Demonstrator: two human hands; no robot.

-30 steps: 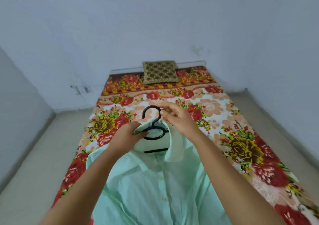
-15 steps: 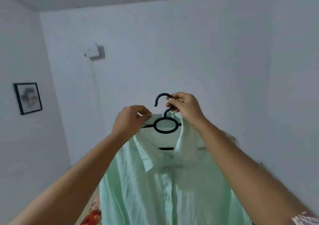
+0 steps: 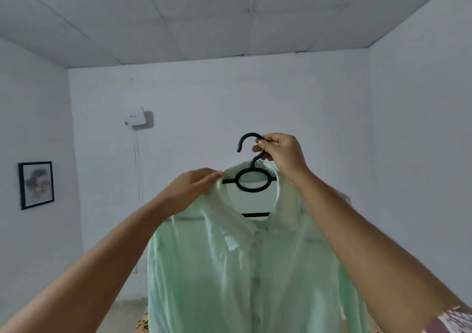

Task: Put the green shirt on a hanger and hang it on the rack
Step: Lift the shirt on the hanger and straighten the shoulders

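A pale green button-up shirt [image 3: 237, 276] hangs in the air in front of me on a black plastic hanger [image 3: 252, 180]. The hanger's ring and crossbar show inside the open collar. My right hand [image 3: 281, 154] pinches the hanger's neck just under the hook, holding the whole thing up. My left hand [image 3: 191, 189] grips the left side of the shirt's collar by the hanger's arm. No rack is in view.
White walls and a panelled ceiling surround me. A white box [image 3: 136, 118] with a cable is mounted on the far wall. A framed picture [image 3: 36, 185] hangs on the left wall. A bit of the floral bedspread [image 3: 143, 325] shows at the bottom.
The shirt on its hanger has been lifted off the bed into the air, and my view has tilted up from the bed to the far wall and ceiling. Both hands keep their holds.
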